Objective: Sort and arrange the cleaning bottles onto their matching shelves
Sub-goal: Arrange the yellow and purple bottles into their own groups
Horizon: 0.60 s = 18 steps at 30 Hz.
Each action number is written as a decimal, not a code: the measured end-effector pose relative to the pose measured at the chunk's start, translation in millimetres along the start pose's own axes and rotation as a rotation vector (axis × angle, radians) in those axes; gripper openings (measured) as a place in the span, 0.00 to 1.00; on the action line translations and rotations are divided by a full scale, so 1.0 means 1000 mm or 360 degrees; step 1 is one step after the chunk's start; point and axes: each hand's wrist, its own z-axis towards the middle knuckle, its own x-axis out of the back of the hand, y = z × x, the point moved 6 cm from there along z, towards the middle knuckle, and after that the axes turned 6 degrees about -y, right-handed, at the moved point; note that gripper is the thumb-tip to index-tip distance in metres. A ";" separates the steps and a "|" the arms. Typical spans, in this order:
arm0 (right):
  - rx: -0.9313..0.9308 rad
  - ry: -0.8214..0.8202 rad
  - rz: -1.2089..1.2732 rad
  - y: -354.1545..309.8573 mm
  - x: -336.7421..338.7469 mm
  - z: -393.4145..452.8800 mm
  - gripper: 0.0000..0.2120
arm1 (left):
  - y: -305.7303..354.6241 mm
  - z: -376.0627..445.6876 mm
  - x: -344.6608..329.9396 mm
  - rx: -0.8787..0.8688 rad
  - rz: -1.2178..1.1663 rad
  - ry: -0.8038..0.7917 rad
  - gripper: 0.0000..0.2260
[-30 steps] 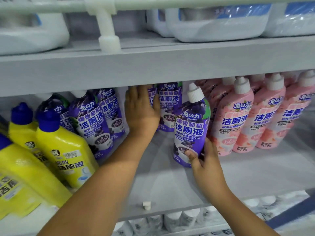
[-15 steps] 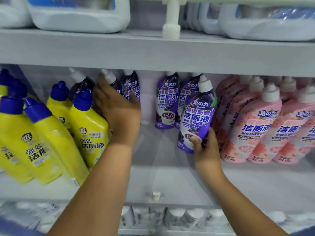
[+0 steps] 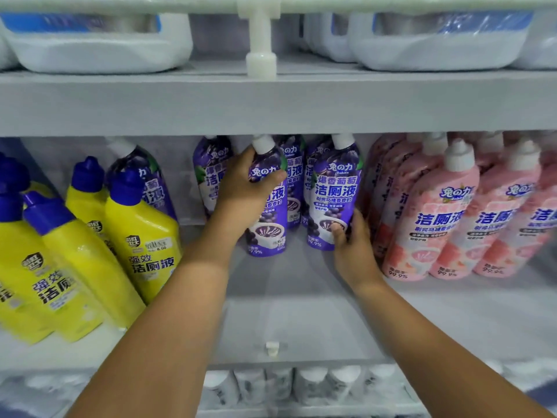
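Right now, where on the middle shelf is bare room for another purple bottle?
Bare shelf lies in front of the purple bottles, between the yellow bottles and pink bottles, and between both forearms. The back rows are crowded.

Two purple toilet-cleaner bottles with white caps stand at the front of the middle shelf [image 3: 301,312]: the left purple bottle [image 3: 269,224] tilts slightly, the right purple bottle [image 3: 334,197] beside it stands just beside the pink bottles [image 3: 434,218], with yellow blue-capped bottles [image 3: 141,236] leaning far left

Grey shelf [image 3: 301,324] unit, white rail post [image 3: 261,40], dim light.
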 end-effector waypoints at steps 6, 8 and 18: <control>0.0040 -0.0054 -0.0019 -0.010 -0.003 0.003 0.27 | -0.011 0.005 -0.022 -0.0116 0.0096 -0.0087 0.35; 0.0069 -0.0054 0.0004 -0.012 -0.002 0.007 0.27 | -0.031 -0.012 -0.026 -0.0049 0.0068 0.0034 0.39; -0.0003 -0.0057 0.0054 0.001 -0.013 0.023 0.27 | -0.075 -0.024 -0.059 0.0048 0.0032 -0.0066 0.40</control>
